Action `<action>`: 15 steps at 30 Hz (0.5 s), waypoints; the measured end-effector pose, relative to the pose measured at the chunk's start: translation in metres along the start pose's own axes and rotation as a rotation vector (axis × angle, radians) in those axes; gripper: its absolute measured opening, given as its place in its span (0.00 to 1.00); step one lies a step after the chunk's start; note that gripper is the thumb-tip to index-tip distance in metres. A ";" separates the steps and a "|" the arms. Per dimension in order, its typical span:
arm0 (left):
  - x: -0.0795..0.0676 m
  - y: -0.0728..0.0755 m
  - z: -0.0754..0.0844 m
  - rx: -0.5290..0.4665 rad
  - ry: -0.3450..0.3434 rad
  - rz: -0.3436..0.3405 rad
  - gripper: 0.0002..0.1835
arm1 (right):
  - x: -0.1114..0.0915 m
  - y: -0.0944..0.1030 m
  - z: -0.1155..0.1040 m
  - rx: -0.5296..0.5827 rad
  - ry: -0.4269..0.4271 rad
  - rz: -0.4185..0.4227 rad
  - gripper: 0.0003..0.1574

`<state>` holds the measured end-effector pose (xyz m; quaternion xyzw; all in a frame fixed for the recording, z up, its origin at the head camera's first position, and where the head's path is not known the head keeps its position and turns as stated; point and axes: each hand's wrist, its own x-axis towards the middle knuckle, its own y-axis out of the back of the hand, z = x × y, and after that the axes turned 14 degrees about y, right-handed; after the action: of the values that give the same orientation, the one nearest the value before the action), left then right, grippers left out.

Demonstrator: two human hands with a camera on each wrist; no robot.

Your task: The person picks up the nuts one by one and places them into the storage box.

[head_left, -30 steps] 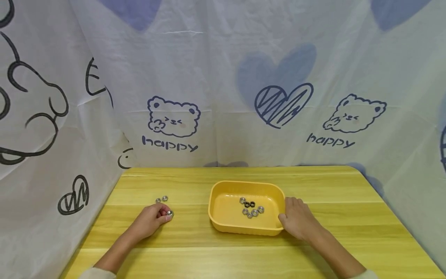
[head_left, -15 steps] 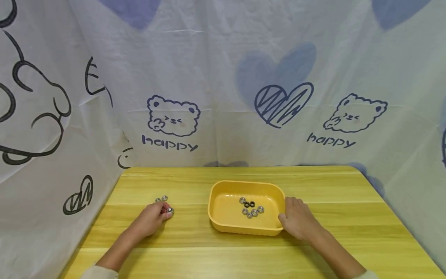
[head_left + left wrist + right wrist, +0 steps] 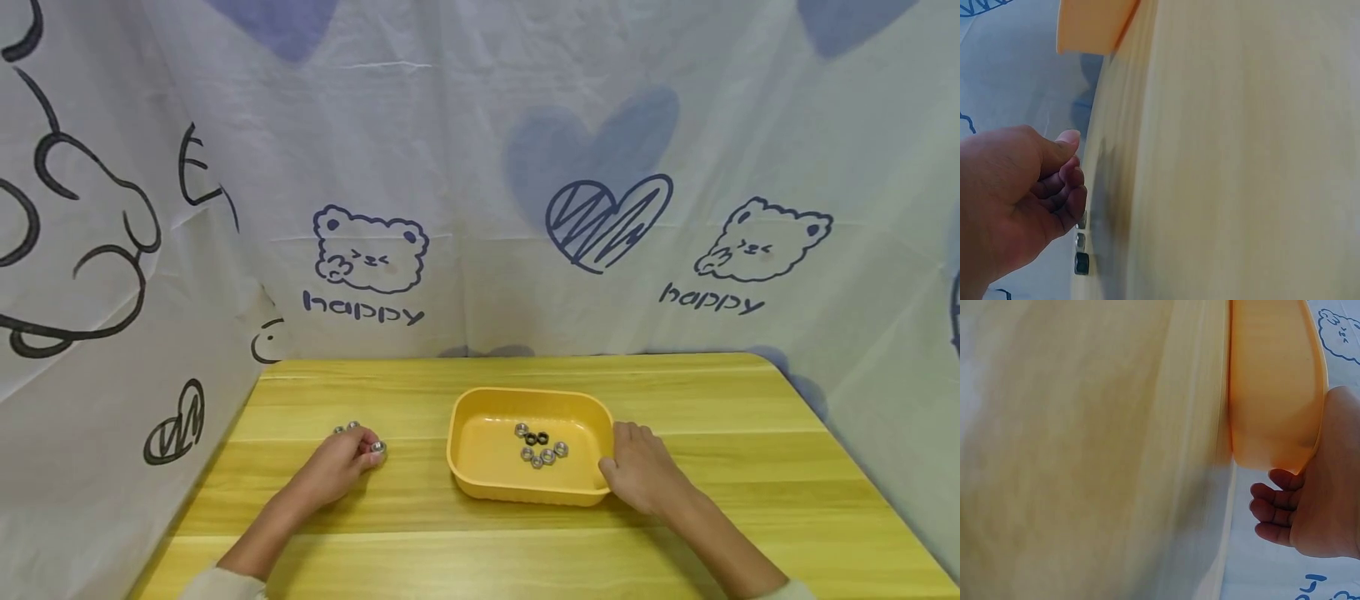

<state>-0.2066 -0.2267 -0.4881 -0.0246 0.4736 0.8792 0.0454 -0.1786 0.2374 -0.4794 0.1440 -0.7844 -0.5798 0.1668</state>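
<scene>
In the head view my left hand [image 3: 337, 468] pinches a silver hex nut [image 3: 378, 448] between thumb and fingers, left of the yellow tray [image 3: 517, 490]. Just behind this hand, two more silver nuts [image 3: 353, 426] lie on the table, partly covered by it. The left wrist view also shows a dark nut [image 3: 1082, 264] in a row with lighter ones; the pinched nut is hidden there. My right hand [image 3: 643, 468] grips the tray's right end, thumb inside the rim and fingers outside. Several silver nuts [image 3: 548, 457] and two black nuts [image 3: 543, 438] lie in the tray.
The wood-grain table [image 3: 420, 558] ends at a white printed cloth [image 3: 480, 283] along the back. Another stretch of cloth hangs along the left side. The tray's raised wall [image 3: 1279, 381] stands between the left hand and the nuts inside.
My left hand has moved slightly right and away from me, carrying the pinched nut toward the tray. The right hand and the tray hold their place.
</scene>
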 end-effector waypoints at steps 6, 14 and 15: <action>0.003 0.000 0.010 0.006 -0.006 -0.007 0.08 | 0.001 0.001 -0.001 -0.003 0.003 0.012 0.20; 0.006 -0.001 0.024 -0.024 -0.035 -0.009 0.08 | 0.001 0.002 -0.001 -0.002 0.000 0.010 0.20; 0.006 -0.001 0.026 -0.033 -0.040 -0.010 0.08 | 0.000 0.002 -0.001 -0.001 -0.001 0.008 0.20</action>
<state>-0.2130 -0.2042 -0.4752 -0.0100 0.4580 0.8870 0.0588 -0.1785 0.2368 -0.4770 0.1406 -0.7846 -0.5799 0.1685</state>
